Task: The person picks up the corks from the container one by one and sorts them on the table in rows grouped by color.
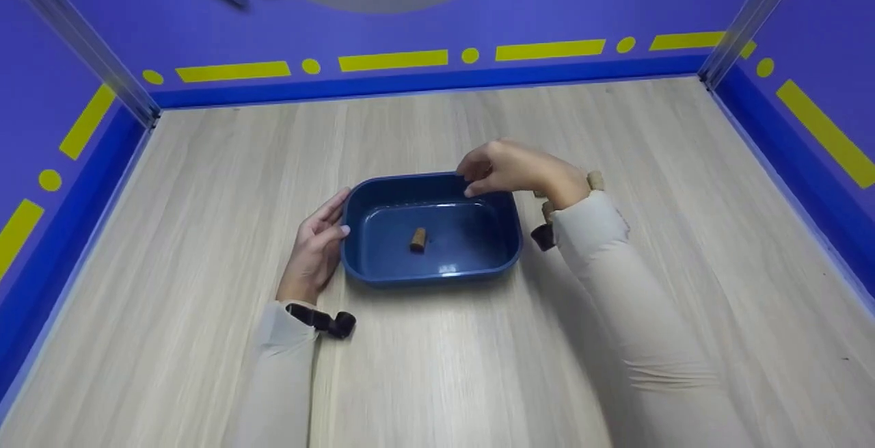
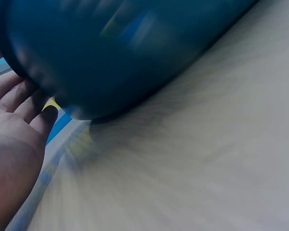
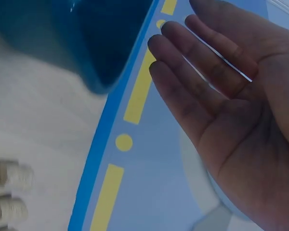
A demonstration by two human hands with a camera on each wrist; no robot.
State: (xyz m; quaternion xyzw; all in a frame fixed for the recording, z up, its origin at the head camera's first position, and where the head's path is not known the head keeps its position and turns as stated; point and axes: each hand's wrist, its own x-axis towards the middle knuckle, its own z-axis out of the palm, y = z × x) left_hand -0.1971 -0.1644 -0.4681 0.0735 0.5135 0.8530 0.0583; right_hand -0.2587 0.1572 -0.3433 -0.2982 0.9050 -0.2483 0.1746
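Observation:
A dark blue rectangular container (image 1: pixel 431 275) stands between the hands in the head view, with one tapered cork (image 1: pixel 418 239) lying on its floor. At its left end the left hand (image 1: pixel 316 249) grips the side, thumb at the rim and fingers along the outer wall. The left wrist view shows those fingers (image 2: pixel 19 96) against the outside of the container. Over the back right corner hovers the right hand (image 1: pixel 509 167), fingers loosely bent. In the right wrist view its palm and fingers are visible and hold nothing.
Several corks (image 1: pixel 596 180) lie on the wooden table (image 1: pixel 437 366) by the right wrist, partly hidden by it; some corks (image 3: pixel 14 175) also appear in the right wrist view. Purple walls (image 1: pixel 547 10) with yellow dashes enclose the table's back and sides.

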